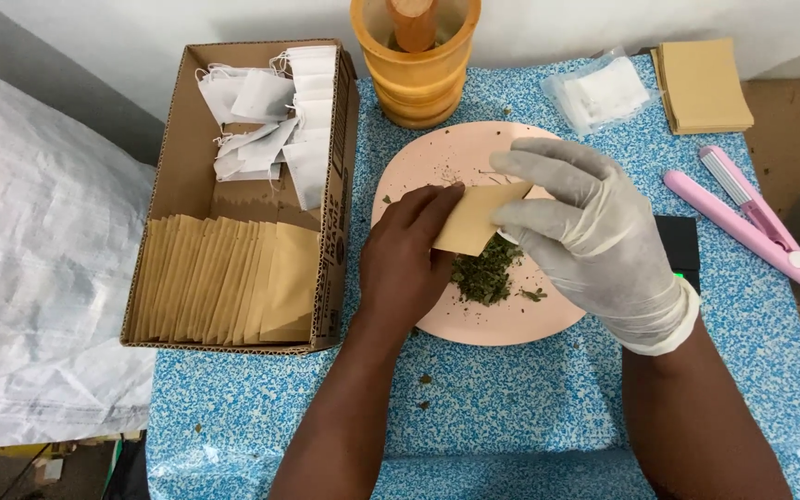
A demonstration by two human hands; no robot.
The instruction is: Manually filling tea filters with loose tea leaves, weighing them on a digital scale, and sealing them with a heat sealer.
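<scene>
The person's bare left hand (406, 255) and gloved right hand (585, 231) meet over a round pink plate (511, 319) on the blue speckled desk (511, 398). Between them they hold a small tan paper sachet (474, 219), the left fingers pinching its near edge, the right fingers closed lightly on its far corner. The sachet hangs tilted just above a little heap of dried green herb (485, 276) lying on the plate.

To the left sits an open cardboard box (340, 185) with a row of tan sachets standing on edge at the front and white tea bags (270, 120) heaped at the back. Behind the plate stands a wooden mortar (416, 83) with its pestle upright inside. Farther right lie a clear packet of white bags (601, 93), a stack of tan sachets (702, 85) and a pink flat iron (747, 222), well apart from the hands.
</scene>
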